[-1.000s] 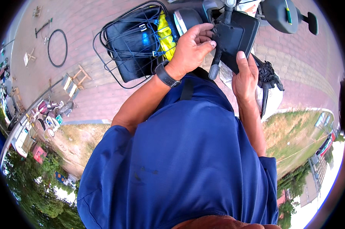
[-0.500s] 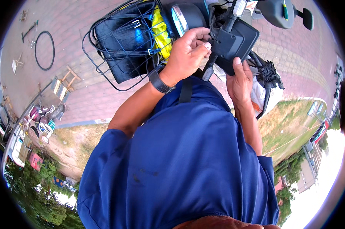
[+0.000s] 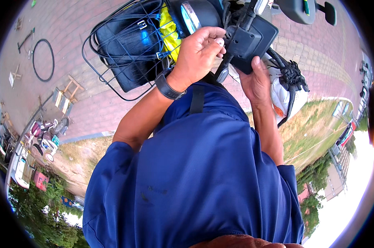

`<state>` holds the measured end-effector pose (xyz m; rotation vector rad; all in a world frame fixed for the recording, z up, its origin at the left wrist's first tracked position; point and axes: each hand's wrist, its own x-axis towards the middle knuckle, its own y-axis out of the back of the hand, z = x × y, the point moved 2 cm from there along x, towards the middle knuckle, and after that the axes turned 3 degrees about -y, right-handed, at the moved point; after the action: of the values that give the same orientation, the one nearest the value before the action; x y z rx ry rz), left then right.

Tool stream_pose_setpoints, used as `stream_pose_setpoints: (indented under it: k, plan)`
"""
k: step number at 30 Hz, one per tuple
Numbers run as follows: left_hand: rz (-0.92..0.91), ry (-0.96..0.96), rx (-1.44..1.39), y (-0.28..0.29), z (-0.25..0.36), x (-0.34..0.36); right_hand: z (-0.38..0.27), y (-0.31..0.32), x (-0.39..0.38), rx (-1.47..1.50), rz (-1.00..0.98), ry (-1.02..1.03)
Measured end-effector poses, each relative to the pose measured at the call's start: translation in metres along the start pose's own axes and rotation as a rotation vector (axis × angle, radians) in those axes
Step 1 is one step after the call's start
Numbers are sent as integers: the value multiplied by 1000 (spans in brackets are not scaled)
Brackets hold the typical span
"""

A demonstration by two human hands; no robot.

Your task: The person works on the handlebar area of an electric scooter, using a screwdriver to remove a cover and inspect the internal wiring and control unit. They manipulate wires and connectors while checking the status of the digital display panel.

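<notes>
My left hand (image 3: 197, 56), with a black watch (image 3: 169, 86) on its wrist, is closed in a pinch by the left edge of a flat black panel (image 3: 245, 43). Whatever lies between those fingertips is too small to make out. My right hand (image 3: 255, 80) grips the panel's lower right edge, thumb on the near face and the other fingers partly hidden behind. The panel sits among the handlebar parts of a two-wheeler, over a black stem or grip (image 3: 224, 71). Black cables (image 3: 230, 16) run close above my left fingertips.
A black wire basket (image 3: 108, 62) at the left holds a black buckled bag (image 3: 131, 45) and yellow cloth (image 3: 169, 31). A mirror (image 3: 296, 9) juts out at upper right. Right of my right hand are a black lever bundle (image 3: 293, 78) and a white bag (image 3: 292, 99). A tyre (image 3: 43, 60) lies on the paving.
The view has shifted slightly, so the basket and panel sit a little farther left and higher. Both hands keep their places at the panel, with the left fingers still pinched.
</notes>
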<state>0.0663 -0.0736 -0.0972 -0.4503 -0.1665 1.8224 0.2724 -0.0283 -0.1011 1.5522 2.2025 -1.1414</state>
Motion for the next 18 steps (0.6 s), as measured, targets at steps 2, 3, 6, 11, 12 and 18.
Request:
stream_pose_setpoints:
  k: [2, 3, 6, 11, 12, 18]
  plan:
    - [0, 4, -15, 1, 1, 0, 0, -3, 0, 3, 4, 7]
    - [3, 13, -21, 1, 1, 0, 0, -3, 0, 6, 5, 9]
    - [11, 30, -41, 1, 1, 0, 0, -4, 0, 4, 17, 5]
    - [5, 33, -58, 3, 0, 1, 0, -5, 1, 6, 10, 6]
    - [3, 36, -69, 3, 0, 1, -1, -7, 0, 11, 13, 12]
    - [15, 41, -111, 3, -2, 3, -2, -9, -1, 11, 12, 7]
